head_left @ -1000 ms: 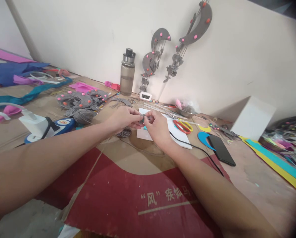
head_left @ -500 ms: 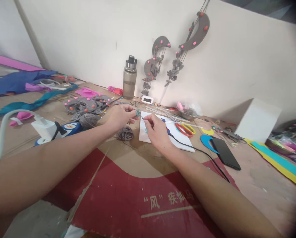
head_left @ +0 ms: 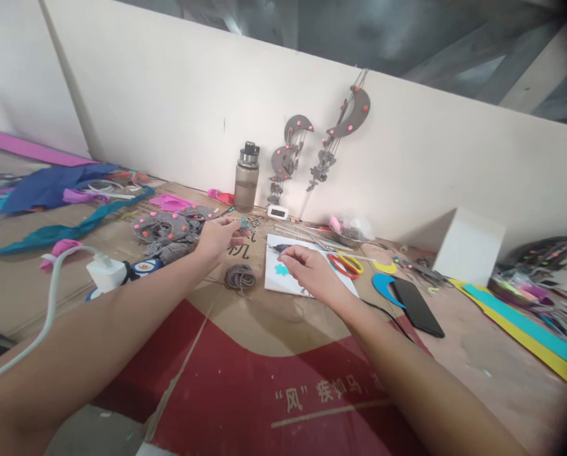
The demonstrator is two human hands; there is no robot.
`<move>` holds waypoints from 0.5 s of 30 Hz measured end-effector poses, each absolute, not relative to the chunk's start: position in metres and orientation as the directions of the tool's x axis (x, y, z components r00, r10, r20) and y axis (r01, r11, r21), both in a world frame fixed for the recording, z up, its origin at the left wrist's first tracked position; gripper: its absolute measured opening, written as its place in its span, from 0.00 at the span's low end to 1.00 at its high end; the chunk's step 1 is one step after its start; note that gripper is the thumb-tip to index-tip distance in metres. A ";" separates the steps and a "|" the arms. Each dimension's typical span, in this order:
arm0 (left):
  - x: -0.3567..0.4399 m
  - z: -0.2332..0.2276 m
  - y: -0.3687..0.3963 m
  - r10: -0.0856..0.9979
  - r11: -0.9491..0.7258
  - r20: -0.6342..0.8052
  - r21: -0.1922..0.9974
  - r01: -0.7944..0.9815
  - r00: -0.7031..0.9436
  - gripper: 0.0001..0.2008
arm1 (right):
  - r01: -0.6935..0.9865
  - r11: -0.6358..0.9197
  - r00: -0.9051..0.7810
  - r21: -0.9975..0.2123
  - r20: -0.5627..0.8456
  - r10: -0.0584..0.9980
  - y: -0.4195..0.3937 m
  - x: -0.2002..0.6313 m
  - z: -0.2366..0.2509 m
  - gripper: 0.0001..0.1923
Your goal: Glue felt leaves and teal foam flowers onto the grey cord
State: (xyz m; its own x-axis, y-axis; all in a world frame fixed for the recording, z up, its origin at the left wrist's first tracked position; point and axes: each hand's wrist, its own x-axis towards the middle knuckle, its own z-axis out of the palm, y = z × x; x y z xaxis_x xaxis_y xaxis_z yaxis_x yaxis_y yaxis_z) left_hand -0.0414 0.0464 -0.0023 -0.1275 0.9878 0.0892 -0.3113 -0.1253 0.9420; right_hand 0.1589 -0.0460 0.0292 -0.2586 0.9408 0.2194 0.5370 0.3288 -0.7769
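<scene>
My left hand (head_left: 217, 242) is closed in a pinch on a small teal piece (head_left: 244, 223), perhaps a felt cutout, above the cardboard. My right hand (head_left: 309, 269) hovers over a white board (head_left: 274, 240), its fingertips pressed together. What they hold is too small to make out; a thin line shows near them. Flat on the board lies a turquoise flower-shaped cutout (head_left: 281, 270). Just behind the right fingers is a dark blue tool (head_left: 288, 249), partly hidden. A coil of grey cord (head_left: 240, 277) rests between the hands.
Scissors with red and yellow handles (head_left: 345, 266) lie right of my right hand, near a blue crescent (head_left: 385, 288) and a phone (head_left: 419, 307). A bottle (head_left: 247, 180) stands by the wall. Grey felt garlands (head_left: 350, 114) hang there. A white charger (head_left: 105, 272) sits left.
My hands have moved apart, the left going left with the teal piece, the right staying over the board. The turquoise cutout shows more fully. The view has tilted up.
</scene>
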 end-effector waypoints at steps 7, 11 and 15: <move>-0.047 -0.006 0.054 0.993 -0.090 0.051 0.913 -0.397 -0.108 0.08 | 0.412 0.171 -0.240 -0.895 0.074 0.968 -0.083 0.188 0.047 0.15; -0.049 -0.006 0.054 0.993 -0.091 0.045 0.882 -0.463 -0.109 0.07 | 0.356 0.091 -0.265 -0.930 -0.007 0.964 -0.105 0.200 0.050 0.14; -0.049 -0.005 0.055 0.990 -0.114 0.057 0.869 -0.482 -0.131 0.07 | 0.419 0.086 -0.350 -0.904 -0.074 0.934 -0.125 0.204 0.055 0.14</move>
State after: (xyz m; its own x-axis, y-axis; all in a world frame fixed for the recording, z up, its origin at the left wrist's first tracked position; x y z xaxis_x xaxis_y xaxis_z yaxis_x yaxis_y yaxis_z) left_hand -0.0492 0.0550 -0.0054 -0.1306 0.9898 0.0571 -0.4818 -0.1137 0.8689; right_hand 0.2045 -0.1254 0.0554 -0.3504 0.9337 -0.0736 0.4192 0.0861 -0.9038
